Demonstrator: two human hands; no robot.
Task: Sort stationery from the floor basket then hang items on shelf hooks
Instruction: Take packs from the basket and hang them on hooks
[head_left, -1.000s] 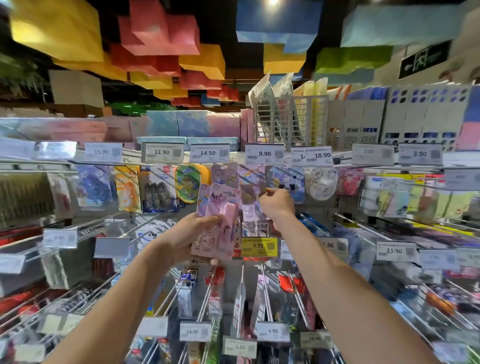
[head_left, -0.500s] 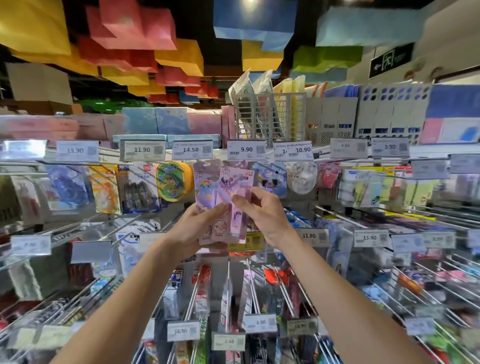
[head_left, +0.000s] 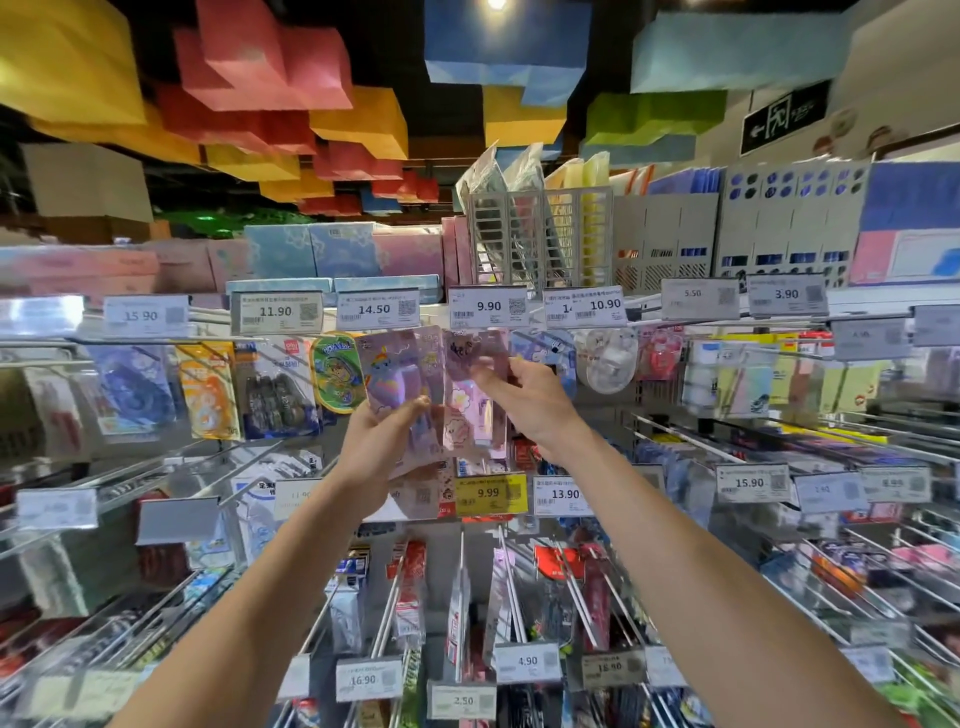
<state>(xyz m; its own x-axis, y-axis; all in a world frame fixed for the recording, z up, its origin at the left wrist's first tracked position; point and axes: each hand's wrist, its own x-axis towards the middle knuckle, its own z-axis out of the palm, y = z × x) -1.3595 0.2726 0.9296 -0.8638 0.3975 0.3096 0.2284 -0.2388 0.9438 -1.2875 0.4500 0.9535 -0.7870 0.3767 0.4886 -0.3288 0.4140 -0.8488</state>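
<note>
— Where are our two packs?

— We hold them up side by side, touching, just under the 14.50 tag and the 9.90 tag. The purple pack is on the left and the pink pack on the right.

— And our grips?

— The left grip is closed on the lower part of the purple pack, with the thumb on its front. The right grip pinches the upper part of the pink pack, though the fingers are blurred there. Below the packs we see the yellow 9.99 tag.
</note>
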